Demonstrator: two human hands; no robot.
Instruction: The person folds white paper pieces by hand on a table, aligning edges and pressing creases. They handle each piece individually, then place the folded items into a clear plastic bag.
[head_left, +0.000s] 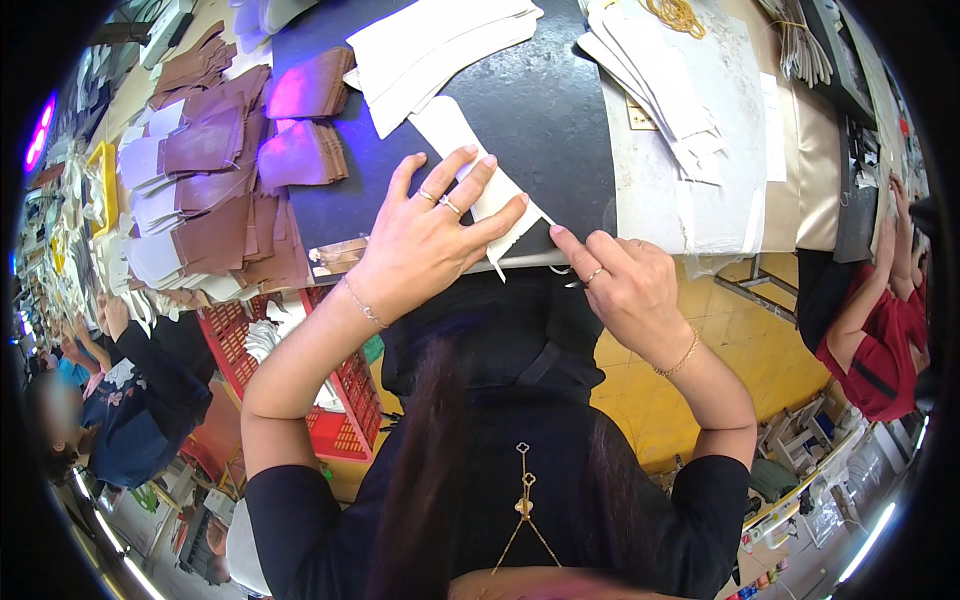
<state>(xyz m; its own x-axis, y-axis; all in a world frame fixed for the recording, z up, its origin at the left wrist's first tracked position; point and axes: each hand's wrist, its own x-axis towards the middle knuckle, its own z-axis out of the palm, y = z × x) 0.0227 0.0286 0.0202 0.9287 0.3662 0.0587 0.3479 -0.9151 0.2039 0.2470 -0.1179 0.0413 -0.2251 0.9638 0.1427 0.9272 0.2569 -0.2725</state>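
Observation:
A white, strap-shaped cut piece (447, 122), looking like leather or fabric, lies slantwise on the black work surface (560, 110) near its front edge. My left hand (425, 225) rests over it with fingers spread, the tips pressing it down. The near end of the piece has a jagged edge, and a narrow tail hangs there. At its right corner is my right hand (630, 285), index finger stretched to a thin white strip and the other fingers curled in. A small shiny bit shows under that hand; what it is I cannot make out.
White cut pieces (430, 45) lie stacked beyond my hands, with another white stack (655, 90) at right. Brown stacked pieces (210, 140) fill the left side. Yellow rings (675, 15) lie at the far right. A red crate (350, 400) stands below the table; co-workers sit on both sides.

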